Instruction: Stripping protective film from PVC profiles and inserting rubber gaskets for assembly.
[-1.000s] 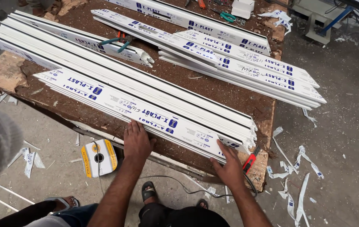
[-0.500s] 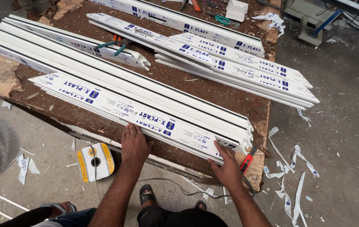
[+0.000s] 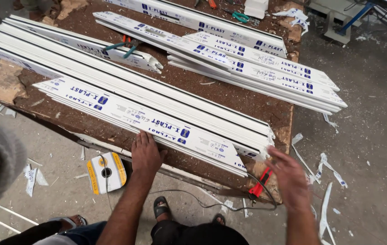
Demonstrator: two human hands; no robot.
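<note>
Brown workbench (image 3: 229,97), white profiles (image 3: 157,119), hands (image 3: 146,152) touching

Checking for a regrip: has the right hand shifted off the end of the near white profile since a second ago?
Yes. The right hand has lifted off the near white profile end, out toward the table corner, over the red tool.

Left hand (image 3: 146,153) on white profile (image 3: 157,122) (near edge), right hand (image 3: 291,179) lifted

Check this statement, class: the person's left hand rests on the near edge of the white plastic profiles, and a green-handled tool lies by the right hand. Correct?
Not quite. In the head view the left hand does rest on the white profiles, but the tool by the right hand has a red handle, not green.
</note>
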